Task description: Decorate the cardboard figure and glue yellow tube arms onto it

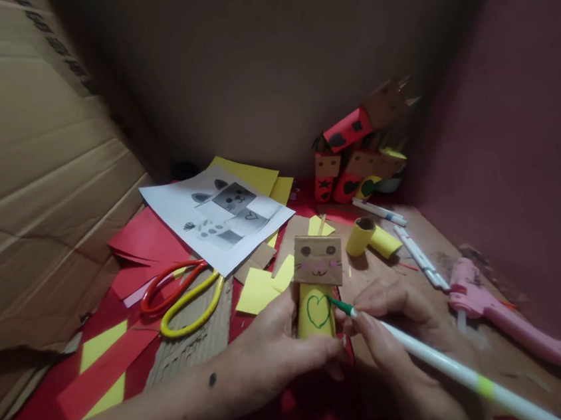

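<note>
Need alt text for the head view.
Left hand holds a yellow tube with a cardboard face; right hand holds a green-tipped marker at its heart outline. Scissors and a printed sheet lie left, a pink glue gun right.

The left forearm (151, 407) kinda slanted in from the lower left, dark spot (213, 379) near the wrist (231, 369), left hand (289, 346) curled with its thumb (320, 349) pointing across, while the right hand (399, 338) sat beside it, thumb and fingers (392, 297) pinched.
</note>
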`<act>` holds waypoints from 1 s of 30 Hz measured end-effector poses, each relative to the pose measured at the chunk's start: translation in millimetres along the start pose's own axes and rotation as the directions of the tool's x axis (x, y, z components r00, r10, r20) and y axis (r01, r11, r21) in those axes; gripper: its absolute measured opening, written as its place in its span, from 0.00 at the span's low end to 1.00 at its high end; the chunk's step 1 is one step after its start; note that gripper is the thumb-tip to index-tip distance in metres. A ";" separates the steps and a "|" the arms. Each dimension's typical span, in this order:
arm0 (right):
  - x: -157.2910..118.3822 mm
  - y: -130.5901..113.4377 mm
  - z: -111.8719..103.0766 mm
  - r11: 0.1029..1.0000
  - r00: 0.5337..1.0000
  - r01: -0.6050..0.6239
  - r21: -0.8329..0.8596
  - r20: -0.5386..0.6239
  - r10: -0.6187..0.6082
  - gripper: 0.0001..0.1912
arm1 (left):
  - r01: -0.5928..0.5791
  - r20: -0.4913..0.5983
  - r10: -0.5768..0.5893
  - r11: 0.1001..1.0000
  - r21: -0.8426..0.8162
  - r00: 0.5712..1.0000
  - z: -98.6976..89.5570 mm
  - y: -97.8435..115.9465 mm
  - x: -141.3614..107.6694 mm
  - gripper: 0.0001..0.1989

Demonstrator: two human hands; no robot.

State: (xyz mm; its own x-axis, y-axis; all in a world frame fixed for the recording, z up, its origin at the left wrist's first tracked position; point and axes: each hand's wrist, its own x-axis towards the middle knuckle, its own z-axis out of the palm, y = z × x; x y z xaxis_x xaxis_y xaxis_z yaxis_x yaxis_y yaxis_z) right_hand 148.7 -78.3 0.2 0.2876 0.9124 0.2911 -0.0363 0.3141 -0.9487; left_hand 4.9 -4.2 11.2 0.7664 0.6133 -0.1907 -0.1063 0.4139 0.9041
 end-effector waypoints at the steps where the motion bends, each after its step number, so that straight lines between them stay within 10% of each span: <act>1: -0.3 0.0 1.5 1.000 0.999 0.021 -0.005 -0.029 -0.021 0.06 | -0.011 0.005 0.011 1.000 -0.002 1.000 -0.9 -1.2 0.5 0.16; 9: -0.3 -1.4 0.4 0.992 0.993 0.109 -0.059 0.055 -0.106 0.08 | -0.030 0.015 0.030 1.000 -0.006 0.999 -5.7 -9.4 2.1 0.16; 14: -2.2 -1.5 6.2 0.996 0.989 0.085 -0.007 -0.122 -0.085 0.06 | -0.003 -0.004 0.003 1.000 0.012 1.000 -0.9 -2.4 -0.7 0.15; 30: 2.9 -1.1 -13.1 0.959 0.971 0.208 -0.192 0.161 -0.178 0.08 | -0.003 0.000 0.003 1.000 0.011 1.000 2.6 -1.4 -2.1 0.13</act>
State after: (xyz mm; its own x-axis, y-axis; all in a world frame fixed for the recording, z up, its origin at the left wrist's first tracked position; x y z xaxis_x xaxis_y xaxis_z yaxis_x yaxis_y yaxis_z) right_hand 162.1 -79.4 0.5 0.1312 0.8723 0.4711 0.2083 0.4404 -0.8733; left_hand 5.1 -7.8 11.3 0.7661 0.6145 -0.1884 -0.1012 0.4049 0.9087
